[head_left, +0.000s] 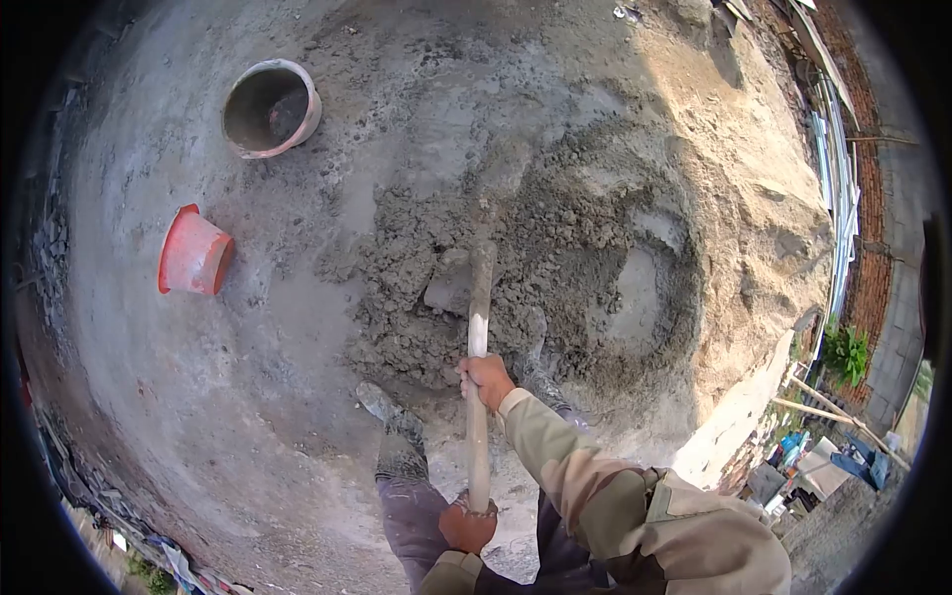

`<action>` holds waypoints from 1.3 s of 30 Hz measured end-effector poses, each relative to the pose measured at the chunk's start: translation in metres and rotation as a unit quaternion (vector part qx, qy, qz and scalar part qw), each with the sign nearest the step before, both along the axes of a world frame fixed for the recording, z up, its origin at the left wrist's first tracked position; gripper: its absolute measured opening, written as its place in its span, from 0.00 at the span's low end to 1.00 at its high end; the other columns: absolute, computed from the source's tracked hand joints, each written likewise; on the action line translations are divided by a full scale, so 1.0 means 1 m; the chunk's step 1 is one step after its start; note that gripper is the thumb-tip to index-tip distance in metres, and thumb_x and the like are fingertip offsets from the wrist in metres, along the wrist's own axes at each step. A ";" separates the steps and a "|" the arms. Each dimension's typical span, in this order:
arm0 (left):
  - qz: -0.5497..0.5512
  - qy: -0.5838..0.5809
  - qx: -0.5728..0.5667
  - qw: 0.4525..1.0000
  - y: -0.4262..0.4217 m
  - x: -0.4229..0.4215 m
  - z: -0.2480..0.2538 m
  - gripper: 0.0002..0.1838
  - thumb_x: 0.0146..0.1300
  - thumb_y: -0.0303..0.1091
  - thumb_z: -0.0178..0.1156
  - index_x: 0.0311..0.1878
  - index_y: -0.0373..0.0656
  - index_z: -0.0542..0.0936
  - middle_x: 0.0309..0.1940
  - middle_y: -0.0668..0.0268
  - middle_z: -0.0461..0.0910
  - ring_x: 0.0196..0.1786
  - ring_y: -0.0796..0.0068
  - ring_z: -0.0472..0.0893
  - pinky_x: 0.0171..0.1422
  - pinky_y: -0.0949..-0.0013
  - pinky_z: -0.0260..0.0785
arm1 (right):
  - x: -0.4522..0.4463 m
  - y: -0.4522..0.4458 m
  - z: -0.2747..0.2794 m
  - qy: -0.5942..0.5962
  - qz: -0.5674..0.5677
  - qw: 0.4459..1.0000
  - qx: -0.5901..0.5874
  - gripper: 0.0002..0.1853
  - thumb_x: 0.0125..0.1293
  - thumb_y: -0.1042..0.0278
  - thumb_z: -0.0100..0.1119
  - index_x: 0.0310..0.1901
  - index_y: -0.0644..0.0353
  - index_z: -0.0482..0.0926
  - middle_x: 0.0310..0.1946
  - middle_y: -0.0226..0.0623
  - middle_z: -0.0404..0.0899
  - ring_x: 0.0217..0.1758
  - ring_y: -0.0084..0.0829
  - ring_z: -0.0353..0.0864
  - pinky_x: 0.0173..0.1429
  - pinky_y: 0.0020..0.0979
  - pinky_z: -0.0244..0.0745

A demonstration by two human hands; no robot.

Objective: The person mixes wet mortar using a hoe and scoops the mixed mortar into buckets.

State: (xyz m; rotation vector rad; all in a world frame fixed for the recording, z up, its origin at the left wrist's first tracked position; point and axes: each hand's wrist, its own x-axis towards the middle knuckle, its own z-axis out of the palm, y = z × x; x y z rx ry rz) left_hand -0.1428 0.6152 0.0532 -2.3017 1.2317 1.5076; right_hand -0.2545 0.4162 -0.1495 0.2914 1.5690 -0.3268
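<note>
A long wooden handle (pixel 478 436) runs up from between my legs into a heap of wet grey mortar (pixel 407 268). Around its lower end my left hand (pixel 468 526) is closed. Higher up, my right hand (pixel 486 381) wraps round the same handle, its sleeve reaching in from the lower right. The tool's metal head (pixel 448 290) is partly buried in the mortar. Darker, crumbly mix (pixel 575 213) lies to the right of the handle, with a puddle of grey water (pixel 637 288) beside it.
An upright bucket (pixel 302 129) stands at the upper left. Below it a red bucket (pixel 196 253) lies tipped on its side. A sand pile (pixel 764 228) rises on the right, with metal strips (pixel 843 198) behind. My boots (pixel 402 421) are beside the mortar.
</note>
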 end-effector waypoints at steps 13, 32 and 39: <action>-0.203 0.207 -0.101 0.952 -0.199 -0.169 -0.042 0.30 0.53 0.51 0.71 0.53 0.37 0.83 0.36 0.50 0.86 0.40 0.51 0.86 0.47 0.55 0.78 | -0.292 -0.169 0.107 0.287 -0.066 0.924 -0.244 0.14 0.65 0.68 0.66 0.42 0.67 0.72 0.23 0.34 0.74 0.16 0.27 0.74 0.18 0.32 0.73; -0.199 0.229 0.023 0.953 -0.141 0.220 -0.023 0.22 0.51 0.40 0.76 0.46 0.36 0.84 0.37 0.54 0.86 0.41 0.56 0.87 0.48 0.61 0.78 | 0.078 -0.021 0.026 0.197 -0.208 0.958 -0.033 0.15 0.61 0.77 0.63 0.44 0.69 0.68 0.23 0.41 0.73 0.16 0.36 0.75 0.19 0.39 0.73; -0.420 0.114 0.057 0.899 -0.102 0.291 -0.063 0.20 0.52 0.41 0.72 0.48 0.48 0.86 0.38 0.58 0.88 0.40 0.51 0.86 0.48 0.54 0.78 | 0.106 0.036 0.045 -0.007 -0.391 0.920 -0.022 0.10 0.57 0.82 0.61 0.39 0.66 0.71 0.28 0.42 0.74 0.25 0.40 0.77 0.31 0.45 0.77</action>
